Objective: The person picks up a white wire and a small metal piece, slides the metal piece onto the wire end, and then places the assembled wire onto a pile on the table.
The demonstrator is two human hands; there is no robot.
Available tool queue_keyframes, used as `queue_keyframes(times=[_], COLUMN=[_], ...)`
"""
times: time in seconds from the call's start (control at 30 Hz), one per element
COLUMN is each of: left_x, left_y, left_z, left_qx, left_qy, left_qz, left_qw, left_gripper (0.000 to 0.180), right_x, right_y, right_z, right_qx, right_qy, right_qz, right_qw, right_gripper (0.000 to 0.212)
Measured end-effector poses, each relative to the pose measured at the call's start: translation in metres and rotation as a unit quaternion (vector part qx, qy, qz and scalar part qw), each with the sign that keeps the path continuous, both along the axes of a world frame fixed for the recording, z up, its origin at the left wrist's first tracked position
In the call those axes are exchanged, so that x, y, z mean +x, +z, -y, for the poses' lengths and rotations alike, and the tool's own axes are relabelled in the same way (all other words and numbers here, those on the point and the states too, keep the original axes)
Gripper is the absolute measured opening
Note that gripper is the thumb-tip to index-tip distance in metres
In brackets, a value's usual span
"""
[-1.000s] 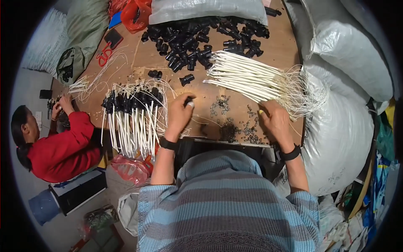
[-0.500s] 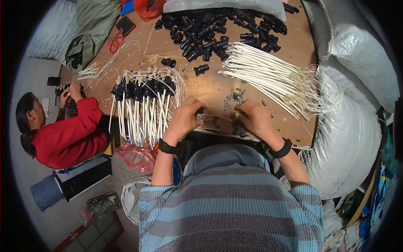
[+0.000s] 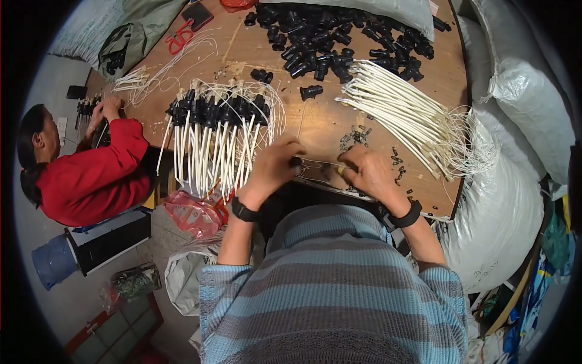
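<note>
Near the front edge of the table, a thin white wire (image 3: 320, 162) stretches between my two hands. My left hand (image 3: 274, 167), slightly blurred, is closed at the wire's left end, with a small dark piece by its fingertips. My right hand (image 3: 371, 173) pinches the other end, and a bit of yellow shows at its thumb. Just beyond the right hand lie small metal-and-black parts (image 3: 357, 134) in a loose pile. To the left of my left hand, black sockets (image 3: 212, 112) with white sleeved wires (image 3: 212, 158) lie in a row, their ends hanging over the edge.
A bundle of white sleeved wires (image 3: 400, 115) lies to the right, and a heap of black sockets (image 3: 321, 45) at the back. Red scissors (image 3: 180, 39) lie far left. Stuffed white sacks (image 3: 497, 212) crowd the right side. A co-worker in red (image 3: 100, 173) works at the left.
The view has shifted, so the table's things sit further right and some lower. My left hand has turned and lifted slightly, blurring. My right hand stays pinched, with the wire still between them.
</note>
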State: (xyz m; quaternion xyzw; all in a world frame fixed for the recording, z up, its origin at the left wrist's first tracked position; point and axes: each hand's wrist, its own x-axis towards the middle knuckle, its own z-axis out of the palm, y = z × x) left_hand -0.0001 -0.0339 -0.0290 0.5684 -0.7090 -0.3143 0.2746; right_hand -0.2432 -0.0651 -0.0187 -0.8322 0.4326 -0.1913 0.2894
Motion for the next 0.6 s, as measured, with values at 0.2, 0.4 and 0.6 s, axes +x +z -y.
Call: queue_keyframes(times=[0.2, 0.4, 0.6], left_x=[-0.017, -0.014, -0.014], left_y=[-0.024, -0.026, -0.029], left_z=[0.004, 0.003, 0.002], left_qx=[-0.079, -0.093, -0.108], left_qy=[-0.004, 0.000, 0.018], left_qz=[0.046, 0.017, 0.011], left_qw=[0.996, 0.995, 0.994], left_gripper=[0.019, 0.020, 0.020], right_x=[0.008, 0.008, 0.007], right_y=[-0.019, -0.014, -0.006], right_z=[-0.008, -0.005, -0.005], right_qx=[-0.120, -0.052, 0.036], right_qy=[0.028, -0.041, -0.035], right_qz=[-0.116, -0.017, 0.022], right_qw=[0.986, 0.998, 0.998], right_gripper=[0.011, 0.009, 0.010])
